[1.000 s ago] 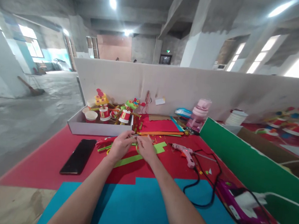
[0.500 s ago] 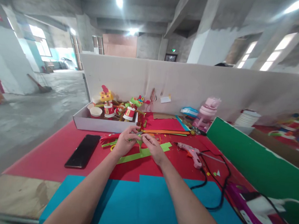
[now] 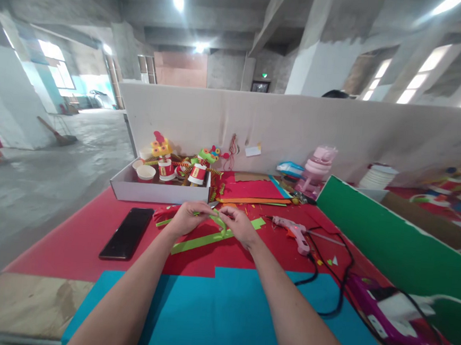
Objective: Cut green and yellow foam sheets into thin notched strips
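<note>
My left hand (image 3: 191,215) and my right hand (image 3: 237,225) meet over the middle of the red table. Both are closed, pinching a thin green paper strip (image 3: 219,222) whose loose part curls downward between them. Under the hands, a wider light-green paper strip (image 3: 196,244) lies slantwise on the red surface. Something red (image 3: 166,212) and another green piece lie just left of my left hand, partly hidden by it. To the right of my right hand rests a pink hot glue gun (image 3: 293,230) with its cable trailing right.
A black phone (image 3: 126,233) lies at left. Behind it, a white box (image 3: 157,192) holds paper-cup figures. Blue sheets (image 3: 211,314) cover the front edge. A green board (image 3: 401,234) bounds the right, beside a purple power strip (image 3: 382,317). A pink bottle (image 3: 316,168) stands at the back.
My left hand has turned and shifted slightly left and down, its fingers now closer together. More of the green paper strip shows between the hands, bent downward. The view has shifted slightly.
</note>
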A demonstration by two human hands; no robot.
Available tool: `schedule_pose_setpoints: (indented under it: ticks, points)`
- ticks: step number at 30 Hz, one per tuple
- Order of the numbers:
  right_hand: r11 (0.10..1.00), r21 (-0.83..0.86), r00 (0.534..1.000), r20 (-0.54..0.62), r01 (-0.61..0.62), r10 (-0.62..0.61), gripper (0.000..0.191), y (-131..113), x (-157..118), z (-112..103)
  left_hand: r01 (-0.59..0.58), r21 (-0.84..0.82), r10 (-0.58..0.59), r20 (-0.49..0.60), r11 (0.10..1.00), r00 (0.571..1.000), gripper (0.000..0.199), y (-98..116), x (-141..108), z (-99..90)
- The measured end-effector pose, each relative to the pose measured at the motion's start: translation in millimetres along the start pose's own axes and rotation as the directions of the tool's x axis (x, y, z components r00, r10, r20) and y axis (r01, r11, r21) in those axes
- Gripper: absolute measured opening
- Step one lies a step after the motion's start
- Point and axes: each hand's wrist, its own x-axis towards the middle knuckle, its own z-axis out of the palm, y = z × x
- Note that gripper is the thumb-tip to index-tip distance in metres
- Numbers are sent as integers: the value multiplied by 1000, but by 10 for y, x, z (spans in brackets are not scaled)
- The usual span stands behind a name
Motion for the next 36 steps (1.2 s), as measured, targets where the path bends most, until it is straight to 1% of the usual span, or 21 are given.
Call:
schedule_pose_setpoints:
  ticks: [4,6,8,11,13,15,17,19,21,22,24,25,26,27,28,30,32,34,36]
  points:
    - [998,40,999,0,-51,51,32,-17,-21,34,-25,32,23,70,999,997,18,74,4,-18]
    - [997,38,998,0,-64,64,33,-18,-28,52,-27,57,22,84,998,996,18,99,5,-30]
    - [999,12,999,1,-52,52,33,-13,-32,70,-15,73,9,83,997,997,18,110,4,-42]
    - [999,-8,999,20,-41,42,33,0,-35,92,-2,68,-3,76,998,997,16,96,2,-66]
    - [998,9,997,38,-67,67,33,10,-34,89,4,74,-8,64,997,998,15,76,0,-103]
    - [996,10,995,54,-89,88,34,18,-31,56,20,113,-23,25,993,999,16,57,-5,-166]
    - [997,-27,995,67,-78,80,34,20,-25,-12,50,170,-45,-34,984,998,17,42,-15,-244]
    - [993,-113,999,43,-25,30,31,14,-18,-112,95,223,-77,-87,970,993,20,22,-31,-311]
    - [964,-264,998,-27,39,-48,26,-2,-14,-227,143,266,-112,-127,953,986,24,-11,-49,-340]
    - [930,-363,994,-67,57,-87,23,-14,-14,-280,158,286,-121,-143,945,982,25,-34,-58,-335]
    - [827,-559,975,-137,69,-174,17,-44,-21,-350,152,316,-108,-153,937,982,24,-88,-70,-288]
    - [778,-623,964,-152,76,-216,16,-60,-27,-358,127,324,-86,-137,937,987,23,-115,-72,-251]
    - [748,-657,955,-154,92,-253,15,-75,-35,-343,91,328,-58,-107,940,993,23,-137,-72,-209]
    - [742,-659,949,-144,120,-280,16,-87,-44,-306,50,327,-28,-71,944,997,23,-153,-70,-166]
    - [763,-627,951,-113,156,-287,19,-96,-53,-250,11,323,2,-38,946,999,23,-161,-67,-127]
    - [824,-534,967,-43,189,-250,29,-97,-67,-103,-41,305,42,1,952,999,24,-155,-57,-67]
    - [857,-481,976,-15,185,-219,33,-77,-72,39,-42,277,45,-7,960,999,23,-127,-50,-41]
    - [885,-424,977,-3,191,-212,29,-43,-66,129,-21,239,28,-26,971,999,22,-97,-46,-40]
    - [911,-361,977,1,201,-215,24,-9,-53,160,1,201,6,-36,980,999,22,-78,-46,-49]
